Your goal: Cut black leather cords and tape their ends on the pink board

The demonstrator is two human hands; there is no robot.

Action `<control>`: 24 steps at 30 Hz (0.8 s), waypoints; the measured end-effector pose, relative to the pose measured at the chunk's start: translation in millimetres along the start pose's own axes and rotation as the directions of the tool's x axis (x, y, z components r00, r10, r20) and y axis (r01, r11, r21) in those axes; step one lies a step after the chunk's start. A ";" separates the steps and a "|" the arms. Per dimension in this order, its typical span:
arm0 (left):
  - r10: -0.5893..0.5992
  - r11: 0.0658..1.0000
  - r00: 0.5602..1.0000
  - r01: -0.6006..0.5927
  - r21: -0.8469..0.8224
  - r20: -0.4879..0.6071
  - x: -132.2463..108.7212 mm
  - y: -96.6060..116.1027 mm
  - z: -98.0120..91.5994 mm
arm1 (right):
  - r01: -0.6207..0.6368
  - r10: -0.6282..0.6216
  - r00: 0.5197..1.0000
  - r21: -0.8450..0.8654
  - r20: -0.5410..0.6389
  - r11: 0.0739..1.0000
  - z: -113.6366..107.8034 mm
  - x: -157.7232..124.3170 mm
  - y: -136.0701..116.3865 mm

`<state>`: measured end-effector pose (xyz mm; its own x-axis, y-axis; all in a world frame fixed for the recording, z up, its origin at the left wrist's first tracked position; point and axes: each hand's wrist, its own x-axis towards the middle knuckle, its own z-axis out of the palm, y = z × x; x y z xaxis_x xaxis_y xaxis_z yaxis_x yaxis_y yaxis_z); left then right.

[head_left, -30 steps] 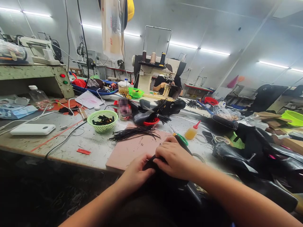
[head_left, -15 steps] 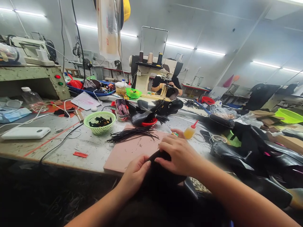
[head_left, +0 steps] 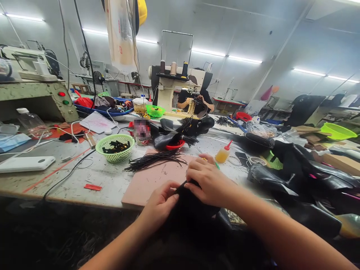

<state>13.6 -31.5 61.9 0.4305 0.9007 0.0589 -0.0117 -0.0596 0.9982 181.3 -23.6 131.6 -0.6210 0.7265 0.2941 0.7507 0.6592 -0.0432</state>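
Note:
Both hands pinch the upper edge of what looks like a black boot upper point(head_left: 191, 208), low at the bench's front edge; its lower part is lost in shadow. My left hand point(head_left: 160, 200) closes thumb and fingers on the left end of that edge. Farther right along the edge, my right hand point(head_left: 206, 180) grips with bent fingers and thumb, its index finger raised. A small green and yellow object point(head_left: 217, 165) with a thin metal tip shows behind the right fingers; whether they hold it I cannot tell. Beneath the work is a pink board point(head_left: 146, 185).
On the board lie black strips point(head_left: 154, 160). Left are a green basket point(head_left: 115, 149) of black pieces, a red piece point(head_left: 92, 187) and a white power bank point(head_left: 28, 164). A glue bottle point(head_left: 223, 153) and black boots point(head_left: 281, 183) lie right. A person sits behind the sewing machine point(head_left: 168, 92).
The view has shifted slightly, so the bench things sit farther left. Both hands keep hold of the black boot upper's edge, with the left fingers slightly more raised.

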 end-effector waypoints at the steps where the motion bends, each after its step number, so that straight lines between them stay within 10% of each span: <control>1: 0.029 0.999 0.999 -0.028 0.046 -0.018 2.0 -0.2 0.4 | 0.005 -0.005 1.000 -0.001 0.009 1.000 0.3 -0.6 -1.6; 10: -0.072 0.988 0.997 0.070 -0.137 -0.010 5.1 5.9 -0.1 | -0.093 0.177 0.949 0.304 -0.262 0.948 -0.8 -7.0 27.6; 15: -0.116 0.984 0.993 0.115 -0.134 -0.004 4.0 6.0 0.1 | -0.268 0.371 0.928 0.617 -0.042 0.740 15.6 -3.3 44.4; 20: -0.090 0.992 0.995 0.086 -0.093 -0.043 5.8 6.2 -0.9 | -0.018 0.148 0.953 0.438 -0.264 0.899 15.8 -6.6 31.5; 24: -0.070 0.997 0.995 0.067 -0.040 -0.072 6.0 6.8 0.1 | 0.102 -0.074 0.980 0.143 -0.187 0.985 2.8 -7.5 20.9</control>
<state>16.2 -26.6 69.1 0.3639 0.9314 -0.0104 -0.0184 0.0184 0.9997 201.0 -14.8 125.8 -0.6219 0.6266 0.4697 0.6439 0.7505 -0.1487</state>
